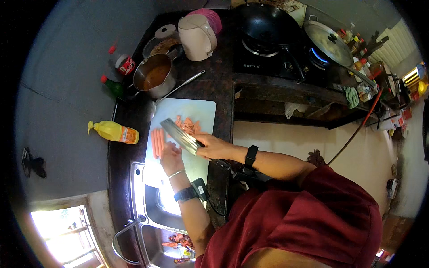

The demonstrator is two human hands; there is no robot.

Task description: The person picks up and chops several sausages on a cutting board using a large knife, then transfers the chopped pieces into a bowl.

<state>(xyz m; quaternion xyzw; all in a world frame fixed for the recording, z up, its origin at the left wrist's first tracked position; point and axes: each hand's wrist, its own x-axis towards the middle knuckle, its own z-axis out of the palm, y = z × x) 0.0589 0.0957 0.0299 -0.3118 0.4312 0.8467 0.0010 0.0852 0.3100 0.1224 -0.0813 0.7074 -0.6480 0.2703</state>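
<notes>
My right hand (pixel 212 147) grips the dark handle of a cleaver (pixel 181 136), whose broad blade slants over the white cutting board (pixel 201 106). Close to the blade, my left hand (pixel 172 158) has its fingers curled down on a sausage, mostly hidden under them. Several whole sausages (pixel 158 142) lie side by side on the board, just left of that hand. Cut sausage pieces (pixel 188 125) are heaped beyond the blade.
Beside the board are a ladle (pixel 181 87), a pot of brown liquid (pixel 156 77) and a yellow oil bottle (pixel 115 131). A metal sink (pixel 157 219) adjoins the board's near end. A wok (pixel 268 25) and a lidded pan (pixel 330 42) over a blue flame occupy the stove.
</notes>
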